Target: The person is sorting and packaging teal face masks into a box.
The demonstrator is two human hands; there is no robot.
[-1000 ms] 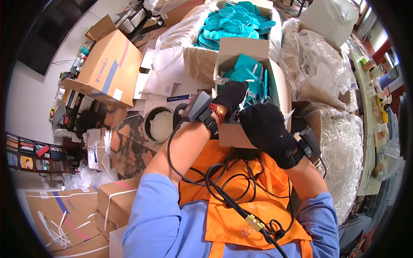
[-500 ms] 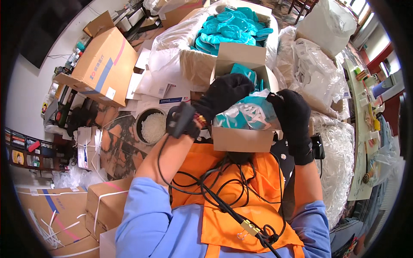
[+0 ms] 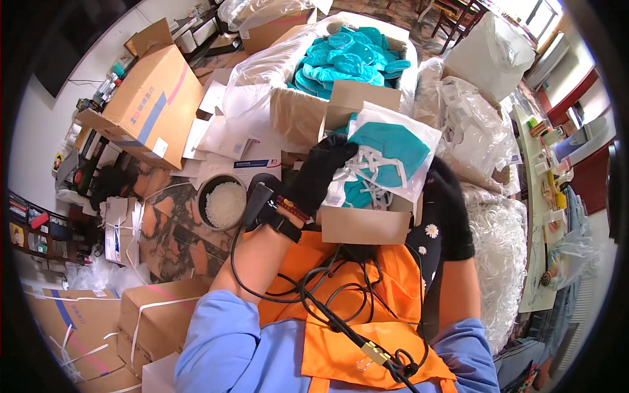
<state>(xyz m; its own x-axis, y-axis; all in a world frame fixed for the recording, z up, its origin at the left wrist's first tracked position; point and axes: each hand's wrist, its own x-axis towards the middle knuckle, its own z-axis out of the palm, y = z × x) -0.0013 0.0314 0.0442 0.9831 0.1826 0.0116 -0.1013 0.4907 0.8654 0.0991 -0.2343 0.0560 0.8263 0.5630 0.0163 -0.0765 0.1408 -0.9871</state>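
A teal face mask (image 3: 390,145) with white ear straps lies in a flat clear-and-white packet, tilted above a small open carton (image 3: 364,226) in front of my lap. My left hand (image 3: 325,167), in a black glove, is closed on the packet's left edge. My right hand (image 3: 452,213), gloved in black too, is against the packet's right edge; its fingertips are hidden. More teal masks with white straps (image 3: 359,195) show inside the carton, partly covered by the packet.
Beyond the carton stands a large plastic-lined box (image 3: 288,118) heaped with loose teal masks (image 3: 350,59). A bucket of white pellets (image 3: 225,203) is at left, near a large cardboard box (image 3: 147,105). Plastic bags of white pieces (image 3: 478,118) line the right. Black cables (image 3: 327,288) cross my orange apron.
The packeted mask has come up over the carton and now faces me. My left hand has drawn back to its left edge; my right hand has shifted down beside its right edge.
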